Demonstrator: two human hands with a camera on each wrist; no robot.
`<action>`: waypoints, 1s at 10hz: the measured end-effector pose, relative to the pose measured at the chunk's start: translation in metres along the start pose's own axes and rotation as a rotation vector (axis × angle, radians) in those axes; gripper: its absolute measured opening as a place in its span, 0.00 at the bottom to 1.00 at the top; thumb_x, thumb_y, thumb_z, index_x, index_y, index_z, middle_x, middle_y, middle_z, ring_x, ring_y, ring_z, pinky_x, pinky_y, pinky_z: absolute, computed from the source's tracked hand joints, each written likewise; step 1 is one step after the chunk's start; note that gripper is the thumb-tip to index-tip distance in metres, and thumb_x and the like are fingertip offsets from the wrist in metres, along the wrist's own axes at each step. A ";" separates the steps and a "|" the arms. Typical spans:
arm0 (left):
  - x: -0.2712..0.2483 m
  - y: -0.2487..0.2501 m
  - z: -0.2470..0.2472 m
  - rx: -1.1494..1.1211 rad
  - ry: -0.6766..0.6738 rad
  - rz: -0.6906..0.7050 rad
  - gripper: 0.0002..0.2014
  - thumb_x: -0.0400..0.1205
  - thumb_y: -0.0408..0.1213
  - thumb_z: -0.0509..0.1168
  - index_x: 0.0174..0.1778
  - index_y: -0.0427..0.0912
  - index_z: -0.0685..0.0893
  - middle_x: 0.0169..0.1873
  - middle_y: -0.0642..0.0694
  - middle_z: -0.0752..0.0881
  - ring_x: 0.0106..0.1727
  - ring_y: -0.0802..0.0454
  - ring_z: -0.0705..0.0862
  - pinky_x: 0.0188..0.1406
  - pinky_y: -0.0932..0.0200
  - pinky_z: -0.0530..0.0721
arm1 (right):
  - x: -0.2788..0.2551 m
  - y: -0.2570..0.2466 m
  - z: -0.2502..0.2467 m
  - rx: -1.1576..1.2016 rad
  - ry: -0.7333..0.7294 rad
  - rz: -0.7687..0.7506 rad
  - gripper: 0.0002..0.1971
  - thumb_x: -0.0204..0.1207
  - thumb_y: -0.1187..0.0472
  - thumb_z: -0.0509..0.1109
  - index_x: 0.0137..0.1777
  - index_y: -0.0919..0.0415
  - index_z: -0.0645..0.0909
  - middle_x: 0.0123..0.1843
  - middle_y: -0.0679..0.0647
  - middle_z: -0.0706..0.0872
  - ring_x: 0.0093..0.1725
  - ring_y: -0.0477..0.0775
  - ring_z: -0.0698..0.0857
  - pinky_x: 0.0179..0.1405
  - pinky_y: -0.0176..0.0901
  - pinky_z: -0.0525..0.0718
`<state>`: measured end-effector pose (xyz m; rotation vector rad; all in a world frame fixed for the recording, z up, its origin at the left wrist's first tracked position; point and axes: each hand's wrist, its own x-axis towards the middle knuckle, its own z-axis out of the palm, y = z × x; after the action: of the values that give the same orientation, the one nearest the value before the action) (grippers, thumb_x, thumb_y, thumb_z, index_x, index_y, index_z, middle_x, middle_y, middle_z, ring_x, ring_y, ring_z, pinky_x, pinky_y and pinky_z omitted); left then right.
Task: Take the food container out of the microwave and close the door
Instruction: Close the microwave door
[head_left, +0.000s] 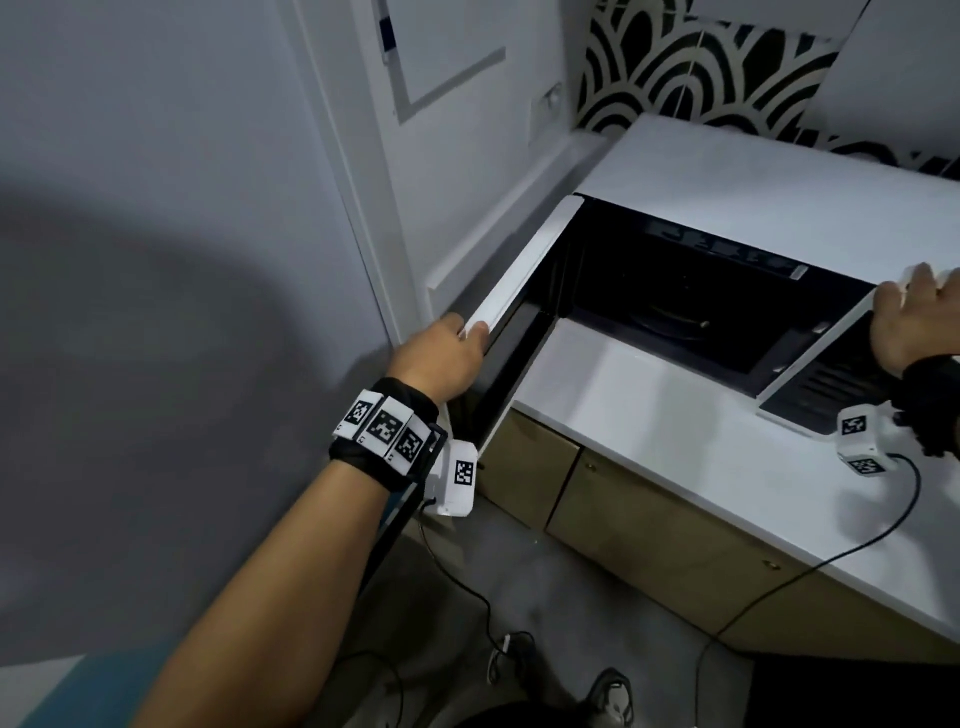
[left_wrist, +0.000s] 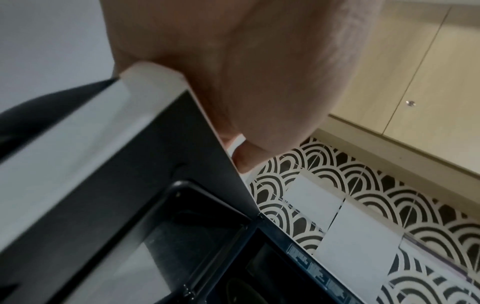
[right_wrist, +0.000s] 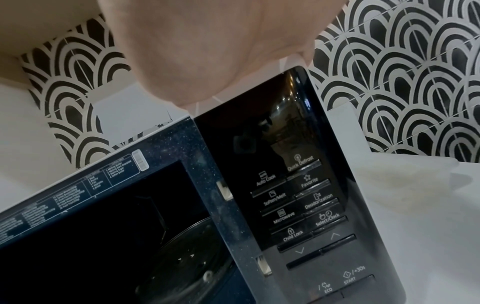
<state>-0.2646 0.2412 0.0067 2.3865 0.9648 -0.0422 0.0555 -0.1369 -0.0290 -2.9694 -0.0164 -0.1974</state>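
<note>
A white microwave (head_left: 753, 208) stands on the counter with its door (head_left: 524, 265) swung open to the left. My left hand (head_left: 452, 348) grips the door's free edge, the fingers curled round it; the left wrist view shows the same hold on the door (left_wrist: 103, 164). My right hand (head_left: 914, 317) rests on the microwave's top right corner, above the control panel (right_wrist: 298, 201), with the fingers lying on the top. The dark cavity (head_left: 675, 291) shows only the glass turntable (right_wrist: 187, 257). No food container appears in any view.
The white counter (head_left: 649, 415) runs in front of the microwave, with beige cabinet doors (head_left: 623, 519) beneath. A grey wall (head_left: 156, 156) stands close behind the open door. Black-and-white patterned tiles (head_left: 701, 67) back the microwave. A black cable (head_left: 831, 561) hangs over the counter edge.
</note>
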 end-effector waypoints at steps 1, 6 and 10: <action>-0.006 0.004 0.015 0.058 -0.086 -0.011 0.42 0.84 0.69 0.42 0.72 0.37 0.80 0.68 0.33 0.84 0.67 0.34 0.82 0.67 0.46 0.78 | 0.027 0.021 0.023 0.068 0.023 -0.128 0.38 0.77 0.31 0.34 0.77 0.56 0.60 0.81 0.69 0.60 0.78 0.78 0.62 0.72 0.86 0.61; -0.039 0.103 0.105 -0.289 -0.533 0.160 0.58 0.79 0.74 0.27 0.33 0.29 0.90 0.27 0.40 0.90 0.39 0.44 0.91 0.57 0.52 0.80 | 0.009 0.013 -0.009 -0.072 -0.035 -0.177 0.39 0.82 0.37 0.38 0.87 0.61 0.48 0.89 0.61 0.48 0.87 0.67 0.50 0.82 0.69 0.50; -0.019 0.205 0.189 -0.490 -0.646 0.408 0.31 0.92 0.53 0.40 0.47 0.37 0.83 0.45 0.36 0.91 0.45 0.50 0.83 0.49 0.65 0.76 | 0.013 0.019 -0.017 -0.052 -0.032 -0.251 0.39 0.81 0.35 0.35 0.85 0.56 0.58 0.87 0.61 0.60 0.83 0.67 0.60 0.78 0.68 0.57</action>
<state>-0.1121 0.0130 -0.0486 1.8715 0.1509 -0.3550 0.0662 -0.1586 -0.0136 -3.0146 -0.3947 -0.1829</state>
